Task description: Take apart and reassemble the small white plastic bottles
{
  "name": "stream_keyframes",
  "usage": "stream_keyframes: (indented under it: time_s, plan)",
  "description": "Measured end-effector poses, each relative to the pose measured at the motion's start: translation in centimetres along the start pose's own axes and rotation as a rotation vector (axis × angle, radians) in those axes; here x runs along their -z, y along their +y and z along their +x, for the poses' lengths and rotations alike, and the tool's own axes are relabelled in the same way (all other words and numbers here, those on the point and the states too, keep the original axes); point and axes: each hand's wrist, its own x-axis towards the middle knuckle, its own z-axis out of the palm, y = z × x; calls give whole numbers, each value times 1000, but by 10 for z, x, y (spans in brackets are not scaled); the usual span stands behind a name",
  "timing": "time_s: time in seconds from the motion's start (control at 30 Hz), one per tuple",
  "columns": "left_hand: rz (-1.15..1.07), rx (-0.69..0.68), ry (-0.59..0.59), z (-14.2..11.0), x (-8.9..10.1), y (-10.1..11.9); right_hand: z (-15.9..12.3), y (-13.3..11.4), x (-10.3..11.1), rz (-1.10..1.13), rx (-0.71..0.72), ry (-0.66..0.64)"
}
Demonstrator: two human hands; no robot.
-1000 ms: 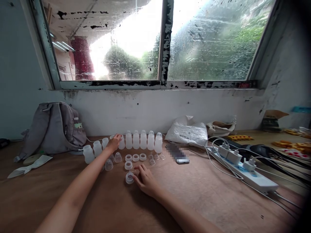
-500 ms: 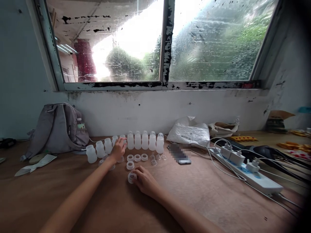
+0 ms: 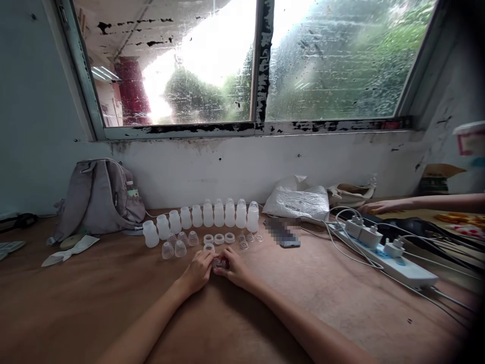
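A brown tabletop (image 3: 76, 313) meets a pale wall (image 3: 182, 172) under a paint-chipped window (image 3: 261, 65). Left of the bottle row (image 3: 185, 218) sits a grey backpack (image 3: 99, 197), a labelled item (image 3: 132, 192) in its side pocket. Right of the row lie a silvery plastic bag (image 3: 297, 200), a smartphone (image 3: 290, 242), a charger-filled power strip (image 3: 409, 274) and a co-worker's hand (image 3: 381, 206). The row's five left bottles look open-topped, the five right ones domed; frosted walls hide any contents. Before it stand dome caps (image 3: 180, 248), collar rings (image 3: 219, 238) and thin clear rings (image 3: 243, 245). Nearer still, the person's left hand (image 3: 198, 269) and right hand (image 3: 235, 269) are together, fingers closed around a small translucent piece (image 3: 220, 263).
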Motion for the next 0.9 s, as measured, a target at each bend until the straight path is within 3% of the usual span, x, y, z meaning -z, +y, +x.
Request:
stream_keyframes:
  time_s: [0.17, 0.37, 0.5, 0.6, 0.77, 0.83, 0.9]
  plan:
    - [29, -9, -36, -2, 1, 2, -1, 0, 0, -21, 10, -3]
    - [73, 11, -62, -2, 1, 1, 0, 2, -2, -24, 10, 82]
    - [91, 22, -16, -1, 4, 5, 1, 3, 3, 21, -25, 123]
    - [81, -6, -13, -1, 9, 11, 6, 12, 16, -18, -76, 223]
    - [67, -118, -122, -3, 11, 18, 15, 41, 57, -241, -259, 501]
    - [70, -133, -138, -2, 10, 18, 14, 53, 73, -335, -321, 522]
    - [74, -136, -147, -2, 8, 17, 11, 63, 84, -387, -405, 411]
